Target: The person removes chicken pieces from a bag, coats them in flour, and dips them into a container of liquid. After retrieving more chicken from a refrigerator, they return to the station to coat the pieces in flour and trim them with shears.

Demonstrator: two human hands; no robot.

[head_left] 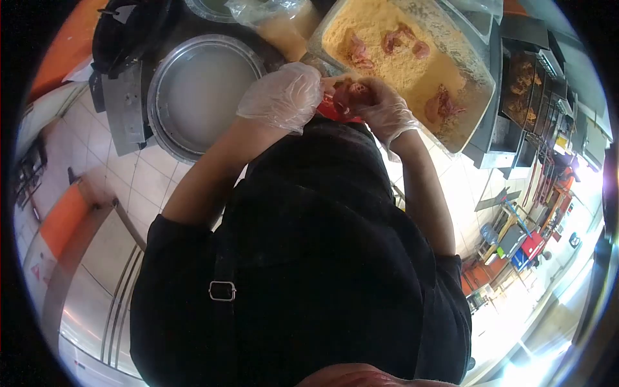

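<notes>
Both of my hands wear clear plastic gloves and meet in front of the apron. My right hand [385, 113] is closed round a piece of raw chicken [353, 95]. From the other side, the curled fingers of my left hand [284, 97] meet the same piece; their tips are partly hidden. Just under the hands shows something red [332, 111], mostly covered. Ahead and to the right is a clear tub [474, 109] of yellow-orange breading [374, 29]. Raw chicken pieces [443, 104] lie apart on the breading.
A round metal pot [158, 106] of cloudy whitish liquid stands left of my hands. Behind it are a clear plastic bag [284, 26] and a black container [126, 32]. Fryer baskets [522, 84] with browned pieces are at the right. A steel counter [97, 284] stands lower left.
</notes>
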